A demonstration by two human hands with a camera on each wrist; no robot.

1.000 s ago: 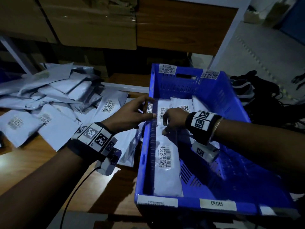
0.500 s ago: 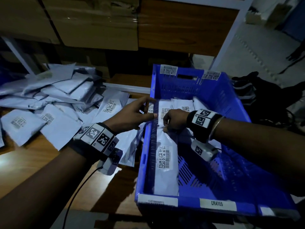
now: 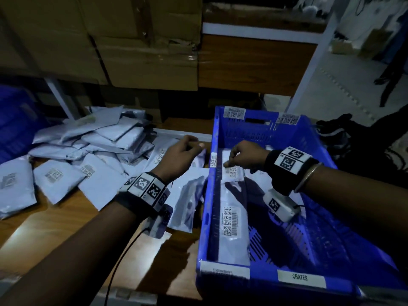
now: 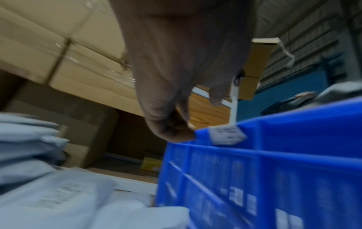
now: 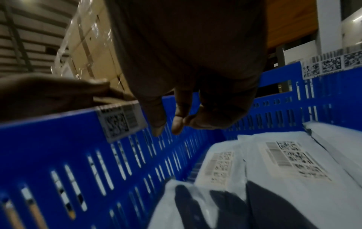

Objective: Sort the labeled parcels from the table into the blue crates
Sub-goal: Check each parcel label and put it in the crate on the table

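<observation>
Our right hand (image 3: 245, 156), centre frame, fingers loosely curled and empty above the parcels in the crate (image 3: 234, 219); our left hand (image 3: 178, 157), likewise empty, beside the blue crate (image 3: 260, 283) wall; unsorted parcels (image 3: 92, 151) piled left, on the table (image 3: 44, 221)

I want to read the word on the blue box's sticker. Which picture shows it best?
The head view: the sticker on the blue crate reads CRATES, on its near wall. The left wrist view shows only the crate's outside wall; the right wrist view shows its inside. Neither shows that sticker.
</observation>
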